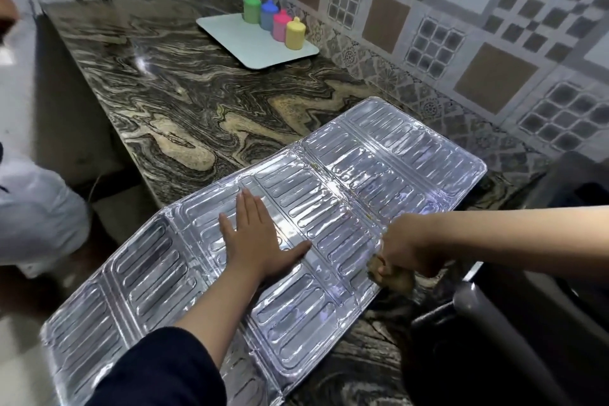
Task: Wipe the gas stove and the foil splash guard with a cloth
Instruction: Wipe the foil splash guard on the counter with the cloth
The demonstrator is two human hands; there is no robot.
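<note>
The foil splash guard lies unfolded and flat across the marble counter, its left end hanging past the counter edge. My left hand presses palm down on its middle panel, fingers spread and flat. My right hand is closed around a brownish cloth, which touches the foil's near right edge. The black gas stove fills the lower right corner, only partly in view.
A white tray at the back of the marble counter carries several coloured lidded jars. A patterned tile wall runs along the right. Another person in pale clothing stands at the left.
</note>
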